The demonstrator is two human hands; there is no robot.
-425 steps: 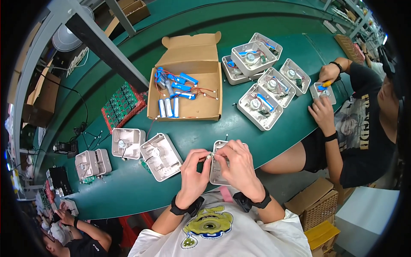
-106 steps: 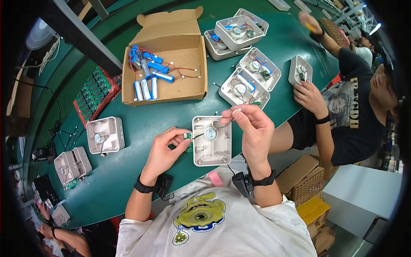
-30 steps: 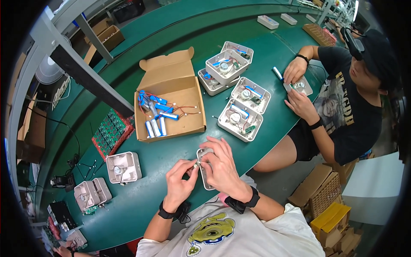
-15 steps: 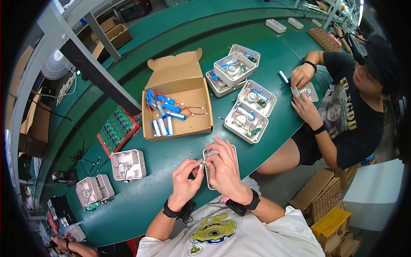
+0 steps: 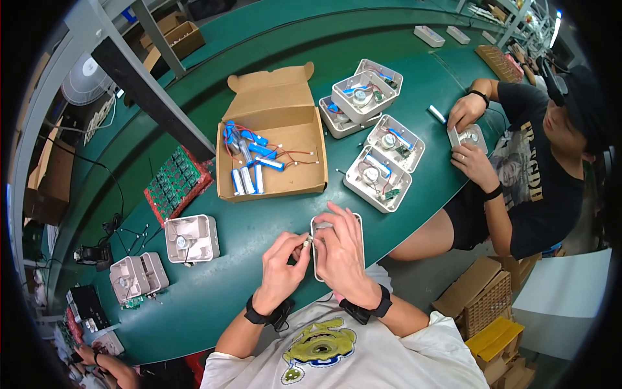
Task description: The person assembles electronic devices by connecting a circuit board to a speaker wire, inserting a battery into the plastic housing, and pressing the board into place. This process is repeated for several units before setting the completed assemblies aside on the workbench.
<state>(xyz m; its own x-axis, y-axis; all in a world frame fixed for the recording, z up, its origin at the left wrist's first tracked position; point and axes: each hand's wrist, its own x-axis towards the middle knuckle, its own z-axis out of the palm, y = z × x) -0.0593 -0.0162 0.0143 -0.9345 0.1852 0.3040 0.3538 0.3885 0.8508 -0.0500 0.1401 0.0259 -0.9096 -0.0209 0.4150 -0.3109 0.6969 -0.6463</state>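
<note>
At the table's near edge, a pale plastic casing (image 5: 361, 241) lies under my right hand (image 5: 341, 262). That hand's fingers curl over the casing, with the thumb and index finger at its left rim. My left hand (image 5: 282, 267) pinches a small pale piece (image 5: 308, 242) at that rim, touching the right fingertips. The piece is too small to tell its kind. My right hand hides most of the casing's inside.
Beyond my hands, an open cardboard box (image 5: 272, 188) holds blue-and-white battery cells (image 5: 262, 151). Casings with speakers and wires (image 5: 378, 178) stand right of it. Further left are green circuit boards (image 5: 175, 178) and another casing (image 5: 192, 240). A co-worker's hands (image 5: 470, 113) work at right.
The view has shifted slightly, so the table's things sit a little differently in it. My hands keep nearly the same pose at the casing's rim. The co-worker's hands have moved slightly on their casing.
</note>
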